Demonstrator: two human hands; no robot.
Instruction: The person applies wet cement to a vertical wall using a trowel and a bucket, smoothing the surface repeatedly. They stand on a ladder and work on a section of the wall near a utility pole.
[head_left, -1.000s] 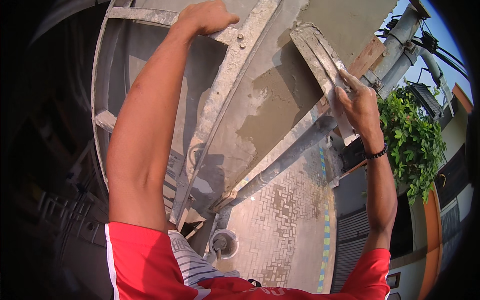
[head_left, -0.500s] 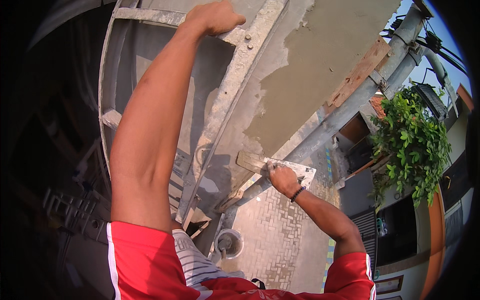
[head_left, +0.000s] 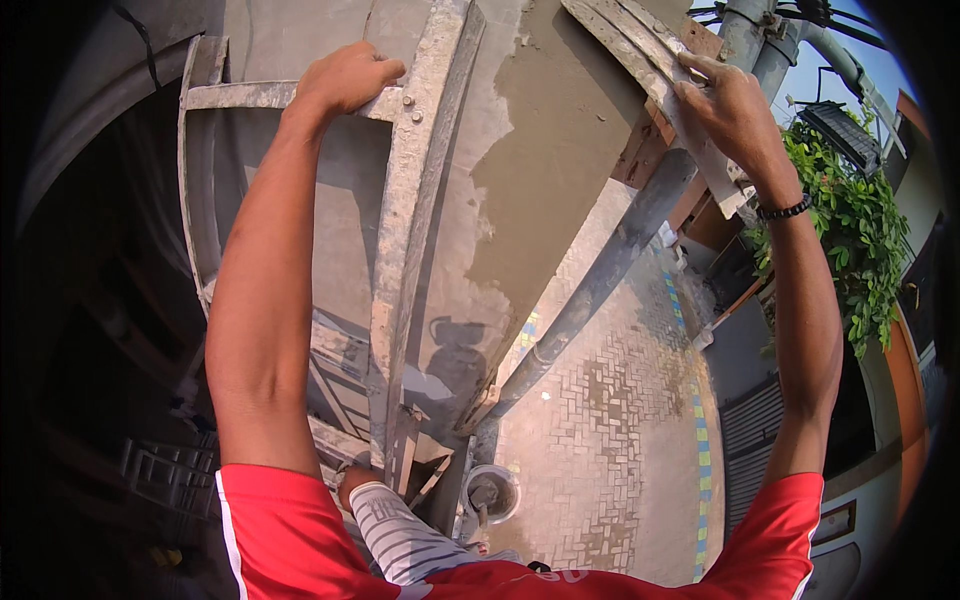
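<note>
My left hand (head_left: pixel 350 78) is wrapped around the top crossbar of a cement-spattered metal scaffold frame (head_left: pixel 400 170), near its bolted joint. At the upper right, my right hand (head_left: pixel 728 110) grips a long, pale plastering float (head_left: pixel 620 40). Its far end reaches over the wet grey plaster (head_left: pixel 555 150), and its near end (head_left: pixel 722 190) sticks out below my hand. The float's grip is hidden by my hand, and I cannot tell whether its face touches the wall. Left of the wet patch, the wall (head_left: pixel 450 230) is lighter and looks drier.
A grey pole (head_left: pixel 600 290) runs upward beside the wall's right edge, near a wooden board (head_left: pixel 640 150). Below stands a bucket (head_left: pixel 512 490) with a tool in it on the ground. Paving (head_left: pixel 600 430) lies far beneath. A leafy plant (head_left: pixel 855 220) and cables are on the right.
My right hand has moved up and right with the float, from low on the wall beside the plaster's lower end. My left hand keeps its hold on the crossbar; the view has shifted.
</note>
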